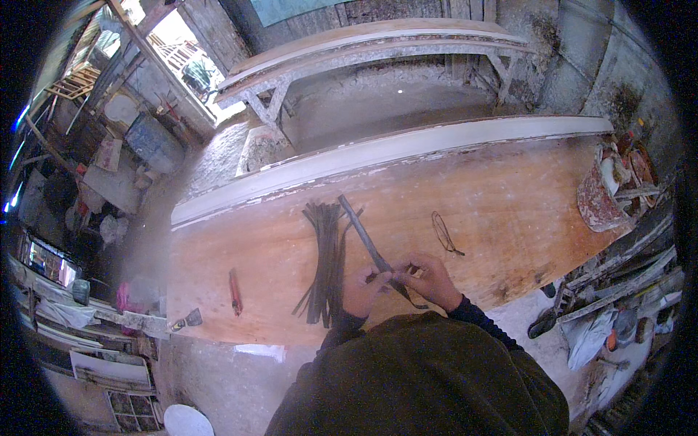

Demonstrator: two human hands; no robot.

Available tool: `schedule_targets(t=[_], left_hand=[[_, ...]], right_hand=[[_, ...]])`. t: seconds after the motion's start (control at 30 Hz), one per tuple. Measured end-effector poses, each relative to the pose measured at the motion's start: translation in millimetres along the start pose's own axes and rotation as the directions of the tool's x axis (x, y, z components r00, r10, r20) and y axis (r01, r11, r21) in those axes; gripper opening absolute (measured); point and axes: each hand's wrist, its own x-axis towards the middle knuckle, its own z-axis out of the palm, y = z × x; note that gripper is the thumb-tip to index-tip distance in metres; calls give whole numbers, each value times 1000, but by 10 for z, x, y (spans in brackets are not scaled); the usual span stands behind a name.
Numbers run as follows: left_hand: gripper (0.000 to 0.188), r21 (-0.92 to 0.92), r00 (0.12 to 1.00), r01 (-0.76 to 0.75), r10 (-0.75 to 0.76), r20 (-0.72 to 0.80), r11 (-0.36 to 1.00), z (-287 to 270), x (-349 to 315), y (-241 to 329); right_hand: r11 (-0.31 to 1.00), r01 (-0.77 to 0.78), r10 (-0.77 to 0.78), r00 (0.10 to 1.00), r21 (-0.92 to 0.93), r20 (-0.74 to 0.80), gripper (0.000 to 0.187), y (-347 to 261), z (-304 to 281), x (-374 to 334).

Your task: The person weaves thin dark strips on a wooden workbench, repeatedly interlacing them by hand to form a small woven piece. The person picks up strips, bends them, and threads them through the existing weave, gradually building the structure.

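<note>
A long, dark grey strip slants from my hands toward the far side of the wooden table. My left hand and my right hand meet close together near the table's front edge. Both pinch the strip near its near end, fingers bent. A bundle of similar dark strips lies just left of my hands, its ends fanned out. Further left lies a red utility knife. Right of the strip rests a thin dark loop of cord or wire.
A scraper lies at the table's left front corner. A long white-coated board runs along the far edge. On the right end stands a stained bucket with things in it. Behind is a long bench.
</note>
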Motion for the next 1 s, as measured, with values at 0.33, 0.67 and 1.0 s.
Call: schedule_targets(t=[0.33, 0.67, 1.0], left_hand=[[16, 218, 988, -142, 126, 88, 966, -17, -3, 73], [17, 322, 989, -116, 139, -49, 940, 34, -63, 139], [23, 163, 998, -64, 60, 33, 985, 52, 15, -4]], right_hand=[[997, 76, -76, 996, -12, -41, 14, 122, 32, -16], [979, -143, 140, 990, 146, 34, 10, 419, 87, 31], [928, -88, 72, 996, 361, 57, 10, 454, 103, 53]])
